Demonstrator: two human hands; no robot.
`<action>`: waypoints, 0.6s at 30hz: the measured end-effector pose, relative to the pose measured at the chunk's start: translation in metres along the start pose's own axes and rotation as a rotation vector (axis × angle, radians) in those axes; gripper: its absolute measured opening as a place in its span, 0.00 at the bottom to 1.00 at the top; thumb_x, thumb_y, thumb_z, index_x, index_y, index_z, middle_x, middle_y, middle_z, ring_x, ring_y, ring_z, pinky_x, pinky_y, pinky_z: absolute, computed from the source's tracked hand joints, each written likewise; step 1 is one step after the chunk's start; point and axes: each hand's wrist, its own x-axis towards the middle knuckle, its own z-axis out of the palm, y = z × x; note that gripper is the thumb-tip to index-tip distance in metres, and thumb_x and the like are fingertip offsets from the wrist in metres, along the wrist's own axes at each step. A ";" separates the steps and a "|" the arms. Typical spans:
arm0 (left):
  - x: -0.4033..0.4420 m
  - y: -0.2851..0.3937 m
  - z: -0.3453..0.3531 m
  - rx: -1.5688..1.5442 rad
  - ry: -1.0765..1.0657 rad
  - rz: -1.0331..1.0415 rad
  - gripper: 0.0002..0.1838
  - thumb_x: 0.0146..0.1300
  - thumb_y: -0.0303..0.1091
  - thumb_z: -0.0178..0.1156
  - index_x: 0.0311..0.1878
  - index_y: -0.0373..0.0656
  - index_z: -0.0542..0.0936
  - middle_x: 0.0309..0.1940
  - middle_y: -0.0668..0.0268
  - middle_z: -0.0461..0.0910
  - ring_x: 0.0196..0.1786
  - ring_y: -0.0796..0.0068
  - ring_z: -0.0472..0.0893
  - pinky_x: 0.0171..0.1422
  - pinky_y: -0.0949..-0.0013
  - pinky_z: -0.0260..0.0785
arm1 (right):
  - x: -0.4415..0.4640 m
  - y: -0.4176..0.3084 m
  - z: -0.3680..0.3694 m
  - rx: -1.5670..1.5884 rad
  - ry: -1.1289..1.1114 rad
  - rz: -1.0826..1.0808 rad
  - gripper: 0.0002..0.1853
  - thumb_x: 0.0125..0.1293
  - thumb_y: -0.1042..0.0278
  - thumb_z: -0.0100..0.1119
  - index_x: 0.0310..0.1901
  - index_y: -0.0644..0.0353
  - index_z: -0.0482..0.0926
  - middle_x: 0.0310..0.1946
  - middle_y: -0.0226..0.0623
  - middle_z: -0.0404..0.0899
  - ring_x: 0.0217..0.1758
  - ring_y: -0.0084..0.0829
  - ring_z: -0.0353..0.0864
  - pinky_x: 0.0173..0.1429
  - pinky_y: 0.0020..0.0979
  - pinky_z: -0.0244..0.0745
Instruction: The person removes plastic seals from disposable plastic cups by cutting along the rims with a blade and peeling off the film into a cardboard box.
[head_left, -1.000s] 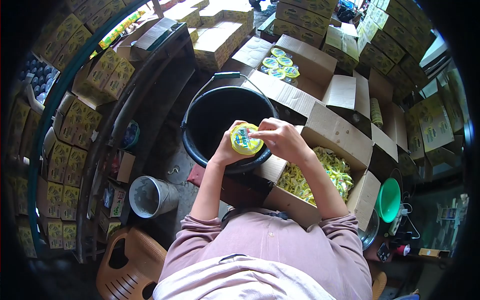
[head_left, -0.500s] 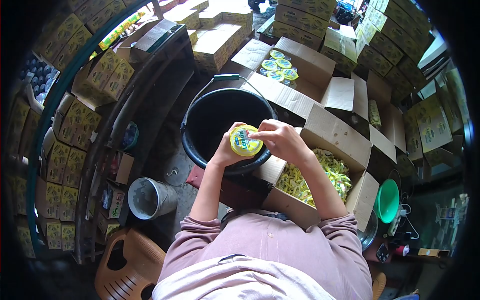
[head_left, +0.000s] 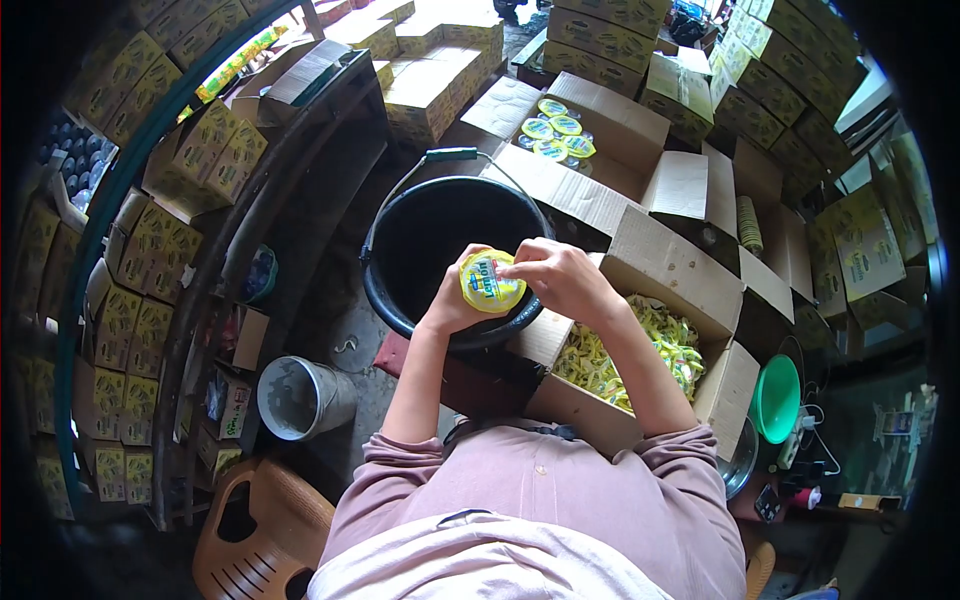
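Note:
My left hand (head_left: 450,302) is wrapped around a plastic cup (head_left: 484,288) with a yellow-edged lid printed "Lemon", held lid up over the near rim of a black bucket (head_left: 384,296). At the lid's right side are the pinched fingers of my right hand (head_left: 568,278), next to a small red and white patch; whether they grip anything is too small to tell. Below my right forearm, an open carton (head_left: 675,268) holds a heap of yellow-green printed strips or lids (head_left: 655,350). Several similar lidded cups (head_left: 557,130) stand in another open carton (head_left: 612,108) farther back.
A grey pail (head_left: 305,398) stands on the floor at left, near a brown plastic chair (head_left: 262,525). Stacked printed cartons (head_left: 140,245) fill the left shelves. A green bowl (head_left: 777,400) is at right. A stack of cups (head_left: 748,225) lies in a right-hand carton.
Almost nothing differs. Both hands keep the same place at the cup, and the view has shifted very slightly.

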 end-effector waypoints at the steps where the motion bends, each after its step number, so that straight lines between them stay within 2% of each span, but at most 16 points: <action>1: 0.000 0.000 0.000 -0.005 -0.001 0.000 0.34 0.30 0.29 0.74 0.46 0.38 0.71 0.39 0.66 0.76 0.42 0.77 0.77 0.50 0.74 0.70 | 0.000 0.000 0.000 0.001 0.001 0.000 0.12 0.52 0.79 0.54 0.35 0.51 0.80 0.27 0.35 0.74 0.30 0.36 0.76 0.34 0.35 0.73; 12: 0.000 0.000 0.000 0.002 -0.007 0.011 0.34 0.30 0.28 0.74 0.46 0.38 0.71 0.39 0.66 0.76 0.42 0.77 0.77 0.50 0.74 0.70 | -0.003 0.005 0.004 -0.009 -0.002 -0.006 0.12 0.50 0.79 0.54 0.35 0.51 0.80 0.28 0.34 0.73 0.31 0.36 0.76 0.35 0.35 0.73; 18: 0.000 0.000 0.000 0.037 -0.019 0.009 0.34 0.31 0.28 0.74 0.46 0.38 0.70 0.38 0.65 0.77 0.41 0.77 0.78 0.49 0.74 0.71 | 0.004 0.000 -0.002 -0.151 -0.096 -0.018 0.14 0.48 0.78 0.55 0.36 0.50 0.81 0.30 0.31 0.73 0.35 0.31 0.75 0.39 0.32 0.73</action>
